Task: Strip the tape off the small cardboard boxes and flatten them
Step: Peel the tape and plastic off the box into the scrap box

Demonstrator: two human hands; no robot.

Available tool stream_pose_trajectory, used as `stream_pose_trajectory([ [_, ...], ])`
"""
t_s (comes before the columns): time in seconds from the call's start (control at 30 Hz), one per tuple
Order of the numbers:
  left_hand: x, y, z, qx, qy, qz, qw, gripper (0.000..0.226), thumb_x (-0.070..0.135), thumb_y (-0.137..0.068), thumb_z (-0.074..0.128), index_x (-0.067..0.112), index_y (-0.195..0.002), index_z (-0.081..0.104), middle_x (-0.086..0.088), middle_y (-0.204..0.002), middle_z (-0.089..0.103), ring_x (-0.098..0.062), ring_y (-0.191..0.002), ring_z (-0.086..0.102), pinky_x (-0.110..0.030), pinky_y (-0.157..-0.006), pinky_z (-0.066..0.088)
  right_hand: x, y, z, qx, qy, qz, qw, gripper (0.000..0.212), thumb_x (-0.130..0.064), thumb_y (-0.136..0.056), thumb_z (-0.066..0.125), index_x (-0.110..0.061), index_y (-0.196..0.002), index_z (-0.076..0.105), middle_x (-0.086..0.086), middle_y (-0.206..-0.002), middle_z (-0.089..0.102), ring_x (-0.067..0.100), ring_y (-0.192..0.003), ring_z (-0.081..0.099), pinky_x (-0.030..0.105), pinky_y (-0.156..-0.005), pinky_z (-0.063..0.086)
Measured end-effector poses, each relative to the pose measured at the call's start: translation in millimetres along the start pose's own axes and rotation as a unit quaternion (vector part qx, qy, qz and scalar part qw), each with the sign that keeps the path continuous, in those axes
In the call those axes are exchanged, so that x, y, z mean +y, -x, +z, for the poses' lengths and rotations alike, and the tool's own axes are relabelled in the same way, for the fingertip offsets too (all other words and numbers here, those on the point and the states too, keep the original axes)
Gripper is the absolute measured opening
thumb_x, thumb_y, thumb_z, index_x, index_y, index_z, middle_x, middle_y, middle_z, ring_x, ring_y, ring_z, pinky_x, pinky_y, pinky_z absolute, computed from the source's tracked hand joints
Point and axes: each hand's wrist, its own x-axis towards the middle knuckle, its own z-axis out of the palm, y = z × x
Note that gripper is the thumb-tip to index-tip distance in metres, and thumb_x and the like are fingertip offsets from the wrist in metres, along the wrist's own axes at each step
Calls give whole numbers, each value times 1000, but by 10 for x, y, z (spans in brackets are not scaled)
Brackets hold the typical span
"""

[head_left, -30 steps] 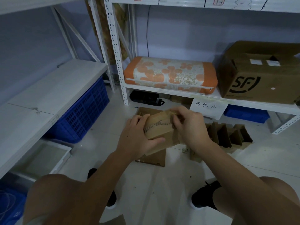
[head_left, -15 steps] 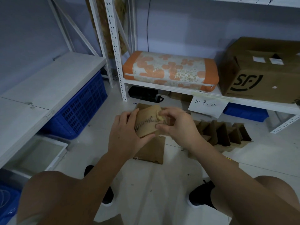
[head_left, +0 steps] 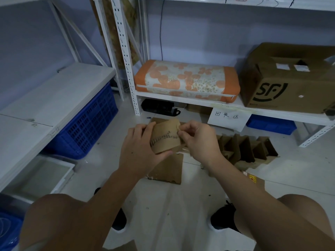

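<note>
Head view: at far left a blue crate (head_left: 85, 127) sat under a white shelf (head_left: 54, 98). The left hand (head_left: 139, 151) gripped the box (head_left: 165, 135) from its left side, thumb curled under the bottom edge, holding it in the air above the floor between both hands. The right hand (head_left: 197, 140) pinched at the box's upper right corner; whether tape was between the fingertips could not be told. Flat cardboard (head_left: 168, 169) lay on the floor below. Farther right stood folded cardboard dividers (head_left: 246, 149), and an SF carton (head_left: 290, 82) sat on the rack.
</note>
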Motion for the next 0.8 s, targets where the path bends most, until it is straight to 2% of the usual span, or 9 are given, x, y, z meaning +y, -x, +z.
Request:
stream_pose_trajectory([
  [0.1,2,0,-56,-76,44,-27,996,112,91,-66,53,20,-152,42,0,-133,48,-19,-118,47,-38,-92,51,-18,-24,-98,20,2,17,1000,3,-19,-94,71,-20,-93,73,-7,-86,73,4,-78,68,25,-73,58],
  [0.27,-111,36,-31,-225,166,-78,957,113,92,-68,61,30,-156,27,7,-144,41,-15,-126,46,-46,-104,49,-18,2,-162,46,-135,54,988,8,-14,-90,76,-18,-86,72,0,-74,71,15,-71,73,42,-74,63],
  [0.33,-100,75,10,-248,161,-82,952,114,95,-69,55,28,-157,27,5,-148,43,-16,-128,47,-47,-107,47,-10,-3,-140,56,-93,10,994,9,-16,-89,78,-23,-85,72,-7,-76,70,10,-75,70,34,-75,62],
  [0.4,-66,88,21,-252,164,-84,950,115,97,-70,50,27,-158,27,5,-150,43,-16,-131,47,-47,-109,46,-45,8,-149,44,-24,-42,998,7,-18,-90,77,-25,-89,74,-16,-80,66,-1,-77,63,13,-73,51],
  [0.47,-55,73,12,-247,168,-88,950,113,96,-71,49,28,-158,26,5,-148,43,-16,-130,48,-47,-108,47,-71,10,-172,13,12,-87,996,6,-19,-93,73,-23,-96,77,-20,-85,63,-7,-79,57,4,-74,42],
  [0.57,-76,61,3,-227,176,-91,954,107,92,-74,53,29,-156,28,7,-144,45,-14,-124,50,-45,-104,50,-54,-34,-183,-33,-2,-124,992,13,-20,-97,68,-20,-105,78,-13,-96,68,2,-91,62,18,-85,49],
  [0.63,-94,69,-5,-217,186,-87,954,102,88,-76,57,30,-155,30,10,-140,45,-11,-122,50,-42,-101,51,-55,-66,-202,-55,-67,-78,993,19,-17,-96,69,-22,-114,74,-11,-97,71,6,-94,66,24,-88,54],
  [0.73,-128,77,-21,-194,191,-86,958,100,86,-75,59,29,-153,32,11,-137,44,-10,-119,50,-38,-98,50,-63,-107,-218,-104,-144,3,984,34,-21,-94,72,-21,-127,67,-9,-104,71,8,-96,67,22,-85,55],
  [0.8,-149,77,-15,-184,181,-84,962,101,85,-75,60,27,-153,32,10,-136,44,-11,-118,49,-37,-96,50,-45,-138,-180,-124,-123,18,984,23,-25,-97,68,-21,-119,73,-8,-104,73,6,-95,68,22,-82,56],
])
